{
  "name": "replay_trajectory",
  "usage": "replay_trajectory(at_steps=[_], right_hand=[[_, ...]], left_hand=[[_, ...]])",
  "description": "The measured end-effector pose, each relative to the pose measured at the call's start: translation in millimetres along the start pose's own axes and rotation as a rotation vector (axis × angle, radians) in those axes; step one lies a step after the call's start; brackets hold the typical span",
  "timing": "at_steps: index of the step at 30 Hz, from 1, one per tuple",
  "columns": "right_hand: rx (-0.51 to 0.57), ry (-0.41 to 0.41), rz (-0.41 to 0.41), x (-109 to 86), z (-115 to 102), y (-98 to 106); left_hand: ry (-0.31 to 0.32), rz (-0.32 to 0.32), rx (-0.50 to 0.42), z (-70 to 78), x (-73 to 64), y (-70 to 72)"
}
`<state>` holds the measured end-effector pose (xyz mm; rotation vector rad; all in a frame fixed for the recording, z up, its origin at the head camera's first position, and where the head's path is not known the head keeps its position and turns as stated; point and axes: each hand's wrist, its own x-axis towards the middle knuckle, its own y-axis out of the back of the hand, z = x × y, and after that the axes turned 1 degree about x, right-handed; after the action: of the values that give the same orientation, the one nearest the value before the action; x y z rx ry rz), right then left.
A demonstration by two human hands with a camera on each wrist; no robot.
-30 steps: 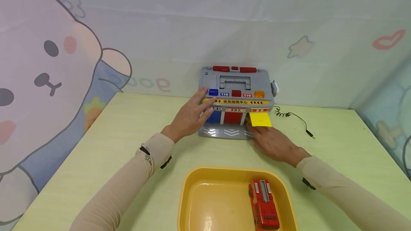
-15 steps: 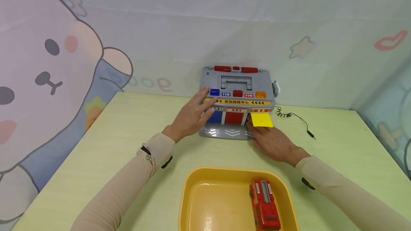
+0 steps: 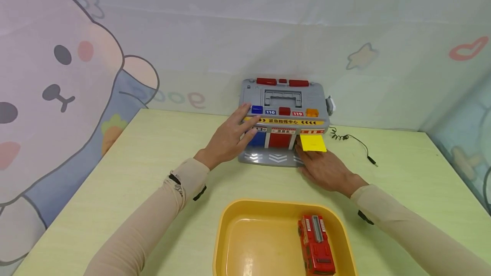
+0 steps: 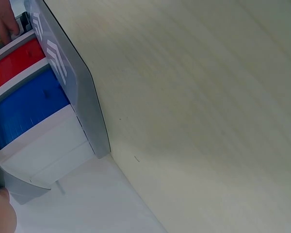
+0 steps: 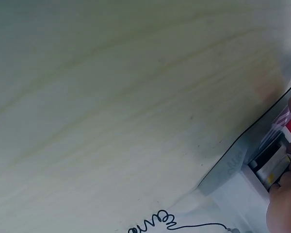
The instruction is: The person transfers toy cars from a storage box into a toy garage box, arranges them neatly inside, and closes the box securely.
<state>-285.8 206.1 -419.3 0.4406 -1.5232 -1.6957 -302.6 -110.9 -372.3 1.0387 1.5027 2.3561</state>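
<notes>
A grey toy emergency station (image 3: 281,97) stands against the back wall, with blue and red doors down in front. Its yellow door (image 3: 313,143) on the right is swung up. My left hand (image 3: 230,133) rests with spread fingers on the station's left front edge, beside the blue button (image 3: 257,109). Beneath the yellow door, my right hand (image 3: 326,168) reaches into the right bay, its fingertips hidden in the head view. In the right wrist view, its bent fingers touch a whitish thing with dark edges (image 5: 274,170) in the bay; what it is stays unclear.
A yellow tray (image 3: 264,208) sits at the table's front, holding a red toy fire truck (image 3: 317,245) along its right side. A coiled black cable (image 3: 350,138) with a plug lies on the table right of the station. A printed cloth (image 3: 215,41) hangs behind.
Both hands stay in nearly the same place at the station. The right wrist has shifted very slightly; the head view has moved a little.
</notes>
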Motion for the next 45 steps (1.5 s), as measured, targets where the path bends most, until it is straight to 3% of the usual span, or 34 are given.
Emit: replay_trajectory(at_steps=[11,20,25,31,34,37,41,45], right_hand=[[0.027,0.005,0.004,-4.8,-1,4],[0.130,-0.015,0.001,-23.3,6,13],[0.138,-0.040,0.119,-35.9,15,21],[0.132,-0.071,0.387,-43.0,22,29],[0.163,-0.079,0.464,-42.7,22,36],[0.197,-0.036,0.442,-39.9,21,42],[0.214,0.052,0.339,-37.3,18,43],[0.195,0.082,0.270,-38.1,16,37]], left_hand=[[0.013,-0.012,0.002,-0.7,0.7,1.2],[0.009,-0.015,-0.003,-1.8,-0.2,1.9],[0.007,-0.014,-0.004,-1.2,1.0,3.4],[-0.002,-0.005,-0.004,-1.4,2.6,5.2],[-0.005,-0.004,-0.003,-1.4,3.4,5.1],[-0.001,-0.006,-0.008,-1.0,2.9,4.8],[0.008,-0.010,-0.012,0.1,1.0,4.1],[0.007,-0.014,-0.017,1.4,0.1,2.9]])
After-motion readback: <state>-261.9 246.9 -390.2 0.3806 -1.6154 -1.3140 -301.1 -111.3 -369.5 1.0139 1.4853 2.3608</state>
